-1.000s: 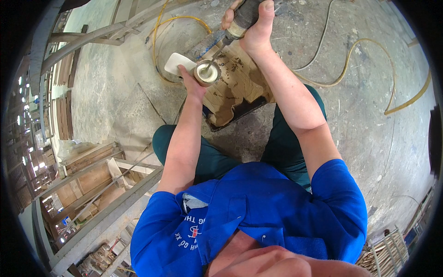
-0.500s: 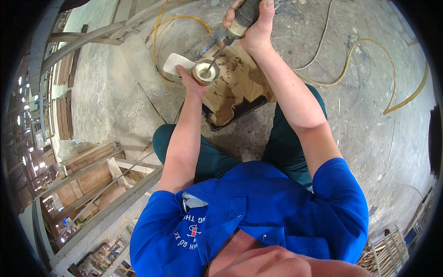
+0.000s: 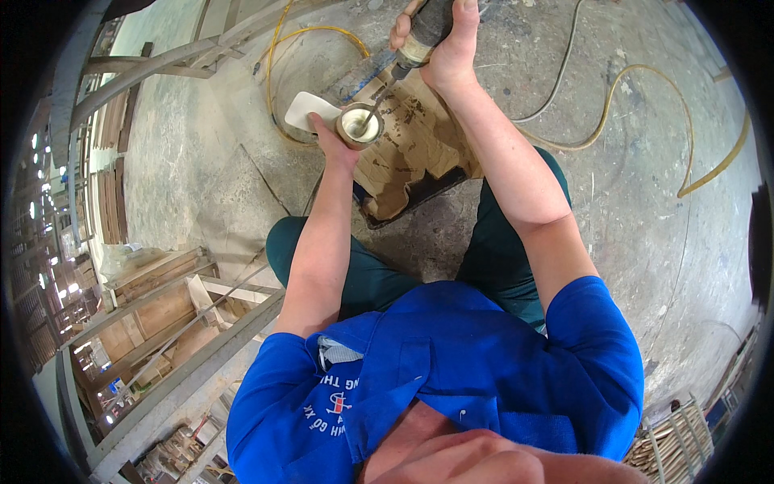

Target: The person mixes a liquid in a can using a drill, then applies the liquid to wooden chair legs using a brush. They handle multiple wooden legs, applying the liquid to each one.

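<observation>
So the left hand (image 3: 329,135) is wrapped around a small round wooden cup-shaped piece (image 3: 359,125), holding it up with the hollow facing the camera. The right hand (image 3: 442,48) is closed tight around a handheld rotary grinder (image 3: 421,31), and its thin bit (image 3: 372,113) pokes down into the hollow. The piece sits above a flat carved wooden panel (image 3: 415,149) that lies on the concrete floor (image 3: 645,226) in front of the knees. My guess is the hollowing is well along, since the inside already looks pale and smooth, though I can't tell how much rim is left to clean. A white flat piece (image 3: 310,109) lies just beside the left hand, and yellow hose (image 3: 645,81) loops across the floor toward the right edge.
</observation>
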Demonstrator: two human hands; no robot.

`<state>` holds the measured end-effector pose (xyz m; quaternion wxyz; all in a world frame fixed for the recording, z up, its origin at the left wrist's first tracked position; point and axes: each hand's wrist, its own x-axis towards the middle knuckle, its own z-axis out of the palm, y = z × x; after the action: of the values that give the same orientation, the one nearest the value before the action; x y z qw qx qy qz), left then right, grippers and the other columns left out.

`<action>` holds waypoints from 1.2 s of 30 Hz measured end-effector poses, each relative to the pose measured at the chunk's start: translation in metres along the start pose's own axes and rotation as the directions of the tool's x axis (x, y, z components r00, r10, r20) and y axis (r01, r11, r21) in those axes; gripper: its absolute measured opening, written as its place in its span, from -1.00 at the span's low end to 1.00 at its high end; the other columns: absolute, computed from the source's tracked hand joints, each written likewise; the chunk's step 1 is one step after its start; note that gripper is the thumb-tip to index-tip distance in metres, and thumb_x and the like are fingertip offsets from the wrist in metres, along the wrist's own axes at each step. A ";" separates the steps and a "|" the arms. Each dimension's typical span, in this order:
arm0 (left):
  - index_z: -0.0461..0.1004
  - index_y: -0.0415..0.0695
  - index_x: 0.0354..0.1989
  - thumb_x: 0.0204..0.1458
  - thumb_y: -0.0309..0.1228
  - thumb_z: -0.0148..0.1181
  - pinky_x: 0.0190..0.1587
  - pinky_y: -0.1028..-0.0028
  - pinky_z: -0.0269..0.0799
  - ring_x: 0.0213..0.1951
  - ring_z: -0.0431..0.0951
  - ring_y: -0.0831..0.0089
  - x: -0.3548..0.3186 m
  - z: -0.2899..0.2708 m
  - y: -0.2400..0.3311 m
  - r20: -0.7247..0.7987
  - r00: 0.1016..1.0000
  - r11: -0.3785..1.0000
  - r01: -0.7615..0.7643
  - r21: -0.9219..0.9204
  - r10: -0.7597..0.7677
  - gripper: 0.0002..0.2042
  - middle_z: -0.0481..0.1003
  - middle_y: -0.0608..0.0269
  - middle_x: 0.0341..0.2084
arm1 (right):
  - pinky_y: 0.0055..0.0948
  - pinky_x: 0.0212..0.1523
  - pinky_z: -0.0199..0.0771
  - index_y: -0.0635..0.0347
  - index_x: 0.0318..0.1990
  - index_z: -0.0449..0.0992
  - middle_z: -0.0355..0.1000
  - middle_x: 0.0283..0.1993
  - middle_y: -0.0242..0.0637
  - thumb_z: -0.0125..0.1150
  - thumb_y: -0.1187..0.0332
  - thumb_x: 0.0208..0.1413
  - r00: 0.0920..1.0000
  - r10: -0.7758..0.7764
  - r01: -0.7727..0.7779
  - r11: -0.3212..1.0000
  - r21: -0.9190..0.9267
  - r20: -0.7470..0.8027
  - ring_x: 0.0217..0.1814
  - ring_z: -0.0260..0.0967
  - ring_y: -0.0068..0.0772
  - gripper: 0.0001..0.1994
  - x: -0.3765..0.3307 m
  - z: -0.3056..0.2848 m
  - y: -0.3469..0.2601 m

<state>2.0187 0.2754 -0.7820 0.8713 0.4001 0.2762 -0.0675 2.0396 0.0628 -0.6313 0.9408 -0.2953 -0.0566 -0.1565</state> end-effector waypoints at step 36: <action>0.38 -0.19 -0.12 0.12 -0.28 -0.24 -0.01 0.13 0.40 -0.10 0.48 0.20 0.008 0.001 -0.005 0.195 0.970 0.988 0.136 0.067 -0.146 -0.68 0.48 0.11 -0.19 | -0.46 -0.46 0.36 0.29 -0.33 0.41 0.40 -0.50 -0.23 0.10 -0.34 -0.15 0.963 0.002 0.033 0.992 -0.123 0.268 -0.51 0.34 -0.40 -0.30 -0.011 0.002 -0.001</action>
<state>2.0237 0.2724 -0.7890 0.8766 0.3937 0.2134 -0.1764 2.0288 0.0658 -0.6311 0.9027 -0.3721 -0.1753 -0.1259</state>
